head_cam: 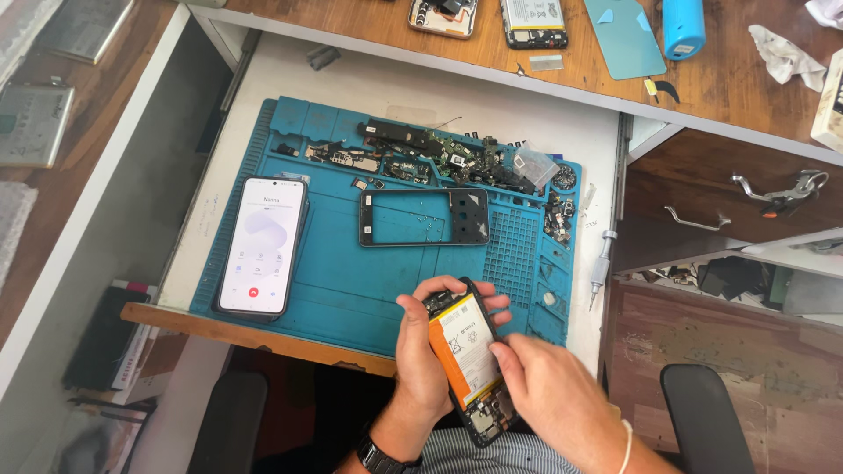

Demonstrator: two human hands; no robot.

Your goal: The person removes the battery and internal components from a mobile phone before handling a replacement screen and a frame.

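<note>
Nearest the camera, the left hand (423,351) wraps its fingers around an opened smartphone (465,360), gripping its edges so the orange-and-white battery faces up. The right hand (540,382) presses its fingertips against the battery's right edge. Just beyond, on the blue repair mat (351,281), lie a lit smartphone (262,246) and a black phone frame (424,217), with loose phone parts (439,158) behind them. A screwdriver (601,266) rests on the white tabletop (369,83).
</note>
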